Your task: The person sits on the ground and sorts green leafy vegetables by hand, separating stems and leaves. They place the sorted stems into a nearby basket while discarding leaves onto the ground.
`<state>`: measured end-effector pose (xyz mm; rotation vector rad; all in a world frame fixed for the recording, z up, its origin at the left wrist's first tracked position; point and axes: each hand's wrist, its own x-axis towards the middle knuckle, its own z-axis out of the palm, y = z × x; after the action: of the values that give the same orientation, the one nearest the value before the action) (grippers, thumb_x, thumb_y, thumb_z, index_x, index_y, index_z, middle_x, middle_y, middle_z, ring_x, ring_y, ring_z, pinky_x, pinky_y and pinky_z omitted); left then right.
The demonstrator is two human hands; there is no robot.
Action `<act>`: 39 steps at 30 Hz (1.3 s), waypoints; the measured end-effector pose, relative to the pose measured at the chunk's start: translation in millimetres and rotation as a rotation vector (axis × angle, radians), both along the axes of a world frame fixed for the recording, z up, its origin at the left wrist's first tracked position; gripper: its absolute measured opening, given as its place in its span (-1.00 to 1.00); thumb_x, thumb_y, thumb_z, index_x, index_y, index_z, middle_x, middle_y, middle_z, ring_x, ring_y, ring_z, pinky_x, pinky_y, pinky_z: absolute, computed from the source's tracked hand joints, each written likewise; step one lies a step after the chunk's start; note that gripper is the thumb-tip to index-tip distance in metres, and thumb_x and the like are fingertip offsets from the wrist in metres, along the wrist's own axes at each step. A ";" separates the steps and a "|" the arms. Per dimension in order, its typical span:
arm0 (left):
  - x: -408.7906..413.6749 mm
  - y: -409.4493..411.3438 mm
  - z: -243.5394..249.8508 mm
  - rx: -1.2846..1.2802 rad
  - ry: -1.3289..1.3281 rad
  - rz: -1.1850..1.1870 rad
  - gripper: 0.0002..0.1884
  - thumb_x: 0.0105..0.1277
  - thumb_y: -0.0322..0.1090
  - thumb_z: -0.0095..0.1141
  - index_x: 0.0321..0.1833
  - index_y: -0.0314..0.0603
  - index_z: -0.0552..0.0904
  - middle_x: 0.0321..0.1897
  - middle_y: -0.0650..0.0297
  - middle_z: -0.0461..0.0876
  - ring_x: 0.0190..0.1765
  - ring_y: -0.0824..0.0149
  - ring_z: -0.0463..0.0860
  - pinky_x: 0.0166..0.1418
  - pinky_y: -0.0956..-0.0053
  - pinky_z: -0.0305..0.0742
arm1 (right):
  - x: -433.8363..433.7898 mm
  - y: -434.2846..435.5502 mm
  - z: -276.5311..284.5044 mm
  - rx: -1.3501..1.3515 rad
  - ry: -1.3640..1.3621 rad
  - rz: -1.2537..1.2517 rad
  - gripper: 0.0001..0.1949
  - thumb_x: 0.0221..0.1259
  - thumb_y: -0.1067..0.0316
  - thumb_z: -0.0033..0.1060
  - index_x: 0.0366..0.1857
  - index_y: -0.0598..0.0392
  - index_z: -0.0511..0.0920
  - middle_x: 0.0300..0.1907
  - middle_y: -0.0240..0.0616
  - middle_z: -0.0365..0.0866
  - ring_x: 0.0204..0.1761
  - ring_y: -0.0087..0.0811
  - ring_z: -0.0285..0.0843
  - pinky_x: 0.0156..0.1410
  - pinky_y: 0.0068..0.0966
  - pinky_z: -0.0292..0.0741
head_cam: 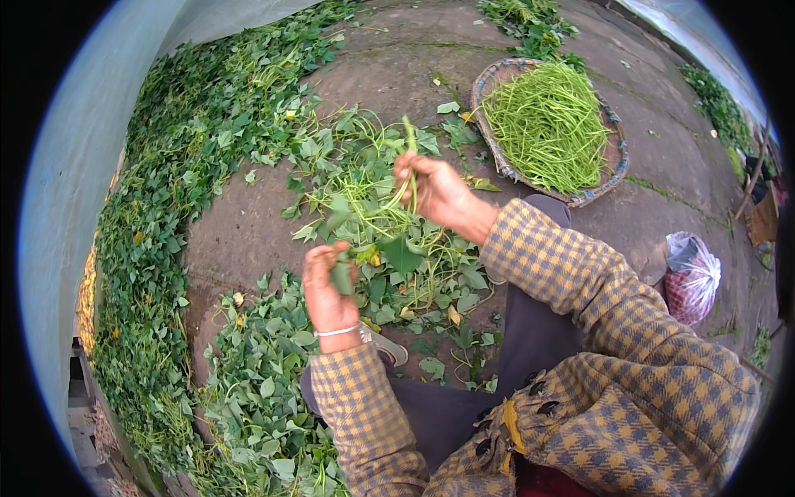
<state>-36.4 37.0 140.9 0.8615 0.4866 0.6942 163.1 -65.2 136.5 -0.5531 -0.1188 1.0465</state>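
My right hand [438,191] grips several green leaf stems [408,133] between thumb and fingers, their tips pointing up past the knuckles. Lower and to the left, my left hand [329,291] pinches a green leaf [342,277], blurred by motion. A broad dark leaf [402,255] hangs between the two hands. Beneath them a loose heap of leafy vines [428,292] lies on the concrete floor. Beyond my right hand, a shallow woven basket [502,73] holds a pile of stripped green stems [546,127].
A thick bank of leafy vines [149,248] runs along the left. Loose leaves [267,397] lie by my left sleeve. A tied plastic bag [692,286] with reddish contents stands at the right. Plastic sheeting [74,155] hangs at the far left. My shoe [391,349] is below my left wrist.
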 end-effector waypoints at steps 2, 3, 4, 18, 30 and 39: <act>-8.0 3.7 6.7 0.061 -0.032 0.092 -0.92 0.31 -0.31 0.13 -0.30 -0.10 0.54 -0.30 0.29 0.58 -0.35 0.47 0.48 -0.31 0.59 0.43 | 17.2 -5.2 1.1 0.002 -0.003 -0.063 -0.83 0.42 0.27 -0.24 -0.29 0.05 0.41 -0.42 -0.46 0.40 -0.40 -0.58 0.32 -0.31 -0.62 0.29; -9.2 4.9 6.7 0.146 0.057 0.176 -0.92 0.31 -0.31 0.14 -0.30 -0.10 0.54 -0.31 0.30 0.57 -0.34 0.49 0.46 -0.28 0.58 0.43 | 16.2 -7.1 2.0 0.030 -0.019 -0.001 -0.83 0.42 0.26 -0.24 -0.29 0.05 0.40 -0.42 -0.46 0.39 -0.40 -0.57 0.30 -0.31 -0.62 0.28; -8.2 5.9 6.1 0.230 0.146 0.259 -0.91 0.31 -0.32 0.14 -0.30 -0.11 0.54 -0.32 0.32 0.55 -0.34 0.50 0.44 -0.24 0.57 0.43 | 15.1 -10.2 2.9 0.058 -0.034 0.061 -0.83 0.42 0.26 -0.24 -0.29 0.05 0.39 -0.42 -0.46 0.39 -0.41 -0.57 0.29 -0.31 -0.62 0.27; 14.8 -33.8 17.8 1.273 0.541 0.122 -0.81 0.19 -0.51 0.15 -0.13 -0.26 0.67 -0.42 0.21 0.56 -0.29 0.29 0.54 -0.13 0.43 0.44 | 7.8 -14.9 -8.0 0.255 0.032 0.364 -0.88 0.29 0.28 -0.01 -0.28 0.07 0.38 -0.39 -0.44 0.38 -0.34 -0.52 0.31 -0.25 -0.55 0.34; 15.1 -30.2 8.9 1.135 0.538 0.068 -0.93 0.18 -0.51 0.14 -0.31 -0.34 0.63 -0.42 0.23 0.57 -0.32 0.34 0.54 -0.14 0.49 0.42 | 8.9 -16.1 -5.0 0.244 0.046 0.292 -0.86 0.35 0.25 -0.09 -0.28 0.08 0.37 -0.39 -0.42 0.37 -0.34 -0.51 0.29 -0.22 -0.56 0.33; 3.2 -1.2 -1.6 0.137 0.119 0.269 -0.88 0.32 -0.38 -0.06 -0.35 -0.19 0.53 -0.36 0.32 0.53 -0.25 0.44 0.49 -0.07 0.50 0.47 | 16.0 -13.3 -1.8 0.233 0.063 0.176 -0.82 0.42 0.22 -0.20 -0.35 0.03 0.34 -0.48 -0.44 0.30 -0.44 -0.52 0.18 -0.26 -0.55 0.28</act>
<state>-33.2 35.8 139.3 0.9801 0.6757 0.9343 179.1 -78.6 134.7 -0.3018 -0.2340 1.2010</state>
